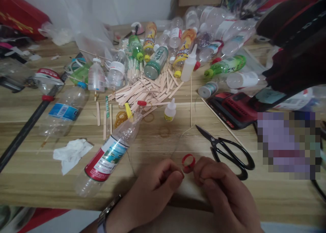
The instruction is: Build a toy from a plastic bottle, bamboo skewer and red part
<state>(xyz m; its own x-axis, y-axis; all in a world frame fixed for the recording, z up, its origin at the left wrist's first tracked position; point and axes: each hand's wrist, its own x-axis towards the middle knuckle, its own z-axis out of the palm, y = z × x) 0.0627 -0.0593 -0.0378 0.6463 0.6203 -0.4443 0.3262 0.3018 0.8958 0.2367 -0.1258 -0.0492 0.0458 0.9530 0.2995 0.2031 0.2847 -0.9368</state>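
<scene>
A small red plastic ring [188, 163], like the band from a bottle cap, stands between my two hands. My left hand [155, 182] has thumb and fingers pressed together just left of the ring; what they pinch is hidden. A thin thread [181, 137] runs from the table down toward these fingertips. My right hand [220, 189] is closed in a pinch, its fingertips against the ring's right side. Black-handled scissors [216, 143] lie just beyond my right hand. Left of my left hand, a clear plastic bottle [105, 158] with a red and blue label lies on its side.
Wooden sticks [145, 92] lie in a heap mid-table, with many plastic bottles [156, 61] behind. A small glue bottle [170, 111] stands before the heap. At right is a red and black power tool [233, 107]. A crumpled tissue [72, 153] and rubber bands [121, 119] lie left.
</scene>
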